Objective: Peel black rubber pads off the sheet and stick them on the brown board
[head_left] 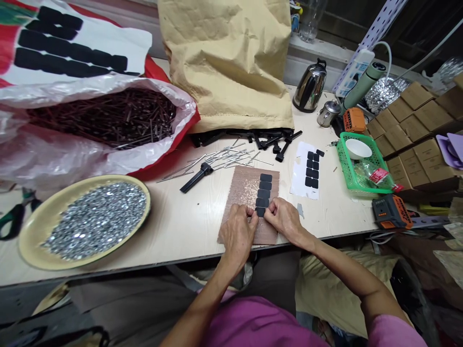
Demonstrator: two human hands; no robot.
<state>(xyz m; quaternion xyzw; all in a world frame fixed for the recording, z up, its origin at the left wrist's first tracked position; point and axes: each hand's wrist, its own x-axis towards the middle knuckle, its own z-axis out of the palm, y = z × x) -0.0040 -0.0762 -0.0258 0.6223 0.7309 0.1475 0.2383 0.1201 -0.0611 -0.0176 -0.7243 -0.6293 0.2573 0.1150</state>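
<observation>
Nearest blk pad (260,211) is pinched at opp. edges by L hand (238,226) & R hand (284,217), prob. for steadiness on board (233,205).

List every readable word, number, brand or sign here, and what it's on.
"2.0", as best I can read it: lower orange-and-black pack, at the table's right edge.
"20V", upside down and uncertain: upper orange pack, beside the green basket.
Too blurred to read: white lettering on the bottle's red label.
Too small to read: print on the cardboard boxes; markings on the white power strip.
</observation>
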